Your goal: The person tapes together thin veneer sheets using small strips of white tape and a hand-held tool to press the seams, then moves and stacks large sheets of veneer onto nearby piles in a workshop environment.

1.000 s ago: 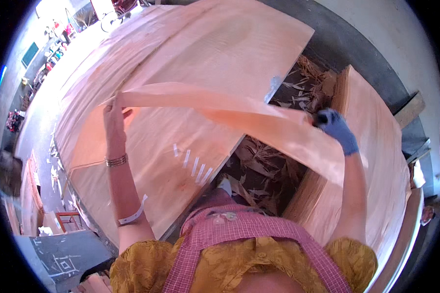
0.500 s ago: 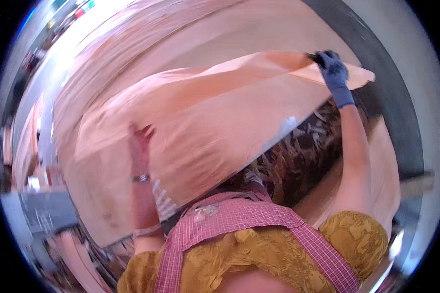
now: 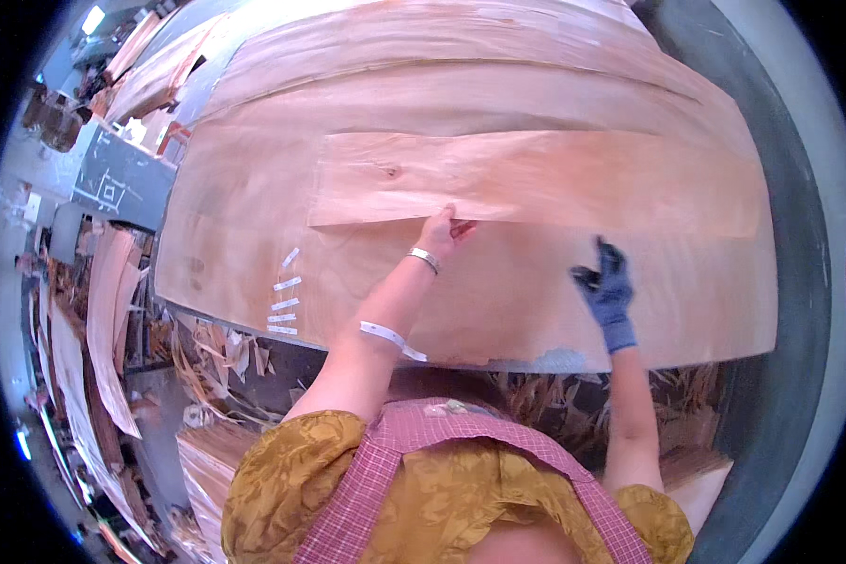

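Observation:
A long strip of thin wood veneer [image 3: 536, 179], with a small knot near its left end, lies across a broad veneer sheet [image 3: 508, 301] on the stack. At the strip's near edge is my bare left hand [image 3: 445, 233], pinching that edge between thumb and fingers. My right hand [image 3: 604, 282], in a grey-blue glove with dark fingertips, hovers over the broad sheet just short of the strip. Its fingers are apart and hold nothing; motion blurs them slightly. A piece of white tape [image 3: 392, 340] clings to my left forearm.
Several short white tape pieces [image 3: 285, 304] stick to the sheet's left part. Veneer scraps [image 3: 573, 404] lie below the stack's near edge. At left stand a grey box-like surface [image 3: 122, 177] and leaning veneer sheets [image 3: 113, 320]. A grey wall-like band [image 3: 771, 188] runs along the right.
The strip, raised and slanted before, now lies flatter and straighter across the stack. My right hand has let go of it and come nearer; my left hand has moved right onto its edge.

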Action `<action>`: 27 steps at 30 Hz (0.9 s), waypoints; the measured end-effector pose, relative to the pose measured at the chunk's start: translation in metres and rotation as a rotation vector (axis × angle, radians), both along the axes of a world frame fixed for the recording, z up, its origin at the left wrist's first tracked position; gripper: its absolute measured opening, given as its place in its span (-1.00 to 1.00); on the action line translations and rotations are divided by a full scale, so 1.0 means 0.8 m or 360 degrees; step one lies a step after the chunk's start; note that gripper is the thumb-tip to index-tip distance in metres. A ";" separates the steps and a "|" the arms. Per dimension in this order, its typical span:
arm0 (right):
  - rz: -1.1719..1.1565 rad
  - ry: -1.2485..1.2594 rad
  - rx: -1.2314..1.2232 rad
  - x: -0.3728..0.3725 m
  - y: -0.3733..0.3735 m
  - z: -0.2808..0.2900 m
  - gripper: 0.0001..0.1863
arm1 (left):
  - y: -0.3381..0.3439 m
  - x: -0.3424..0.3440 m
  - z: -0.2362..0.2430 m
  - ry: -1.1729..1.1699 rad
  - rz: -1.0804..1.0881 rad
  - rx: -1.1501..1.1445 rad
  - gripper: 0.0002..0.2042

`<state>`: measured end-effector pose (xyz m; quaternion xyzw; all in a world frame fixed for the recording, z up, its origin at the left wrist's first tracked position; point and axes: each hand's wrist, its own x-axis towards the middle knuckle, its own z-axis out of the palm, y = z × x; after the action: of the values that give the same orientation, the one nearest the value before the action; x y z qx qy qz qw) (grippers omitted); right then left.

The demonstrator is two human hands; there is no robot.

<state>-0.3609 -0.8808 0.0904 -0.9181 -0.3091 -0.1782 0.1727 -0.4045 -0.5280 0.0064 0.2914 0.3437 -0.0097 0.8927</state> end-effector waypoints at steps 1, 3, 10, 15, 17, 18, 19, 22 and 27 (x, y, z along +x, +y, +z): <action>0.0017 0.0135 -0.0064 -0.003 0.043 -0.008 -0.24 | -0.003 0.004 0.005 0.0072 -0.0084 0.0038 -0.77; 0.0124 0.0028 -0.0272 0.011 0.114 -0.028 -0.28 | 0.007 -0.004 -0.002 0.0055 -0.0091 0.0035 -0.72; 0.0371 0.0231 -0.0461 0.108 0.179 -0.066 -0.77 | 0.174 -0.081 -0.005 0.0283 0.0905 0.0581 -0.69; 0.0129 -0.0077 -0.0153 0.157 0.172 -0.020 -0.78 | 0.251 -0.027 0.081 -0.0065 0.1001 0.1296 -0.75; -0.0013 -0.0200 0.0062 0.149 0.183 0.009 -0.73 | 0.276 -0.012 0.133 -0.0187 0.1018 0.1162 -0.77; -0.0014 -0.0237 0.0001 0.143 0.176 0.009 -0.72 | 0.278 -0.011 0.150 -0.0222 0.1007 0.0920 -0.78; -0.0005 -0.0280 -0.0047 0.141 0.172 0.011 -0.70 | 0.285 -0.022 0.142 -0.0211 0.1031 0.0915 -0.78; 0.0088 -0.0110 -0.0450 0.121 0.149 -0.014 -0.61 | 0.288 -0.050 0.091 0.0112 0.0717 0.1173 -0.80; 0.0138 0.0187 -0.0766 0.083 0.135 -0.051 -0.59 | 0.278 -0.095 0.045 0.0417 0.0625 0.1212 -0.81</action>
<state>-0.2942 -0.7726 0.0495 -0.9274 -0.3713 -0.0383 -0.0258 -0.4806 -0.3060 0.0428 0.5249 0.4818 0.2505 0.6555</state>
